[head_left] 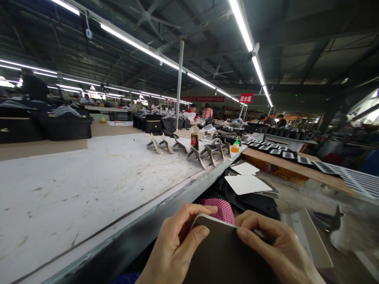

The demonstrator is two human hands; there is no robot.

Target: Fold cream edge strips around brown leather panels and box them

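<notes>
A dark, flat panel (pixel 225 256) with a pale edge and rounded corner is held upright in front of me, its lower part running out of view. My left hand (pixel 183 240) pinches its top left corner, thumb on the near face and fingers behind. Along the top edge to the right, my right hand (pixel 269 240) grips the same panel between thumb and fingers. Pink checked cloth (pixel 222 211) shows just behind the panel, between the two hands. What the panel is made of cannot be told for sure.
On the left, a white-topped worktable (pixel 89 189) carries several folded grey pieces (pixel 207 154), a dark-labelled bottle (pixel 194 138) and a green-capped glue bottle (pixel 235 146). White sheets (pixel 247 184) lie beyond my hands. Black bags (pixel 68 122) stand at the far left; people work farther back.
</notes>
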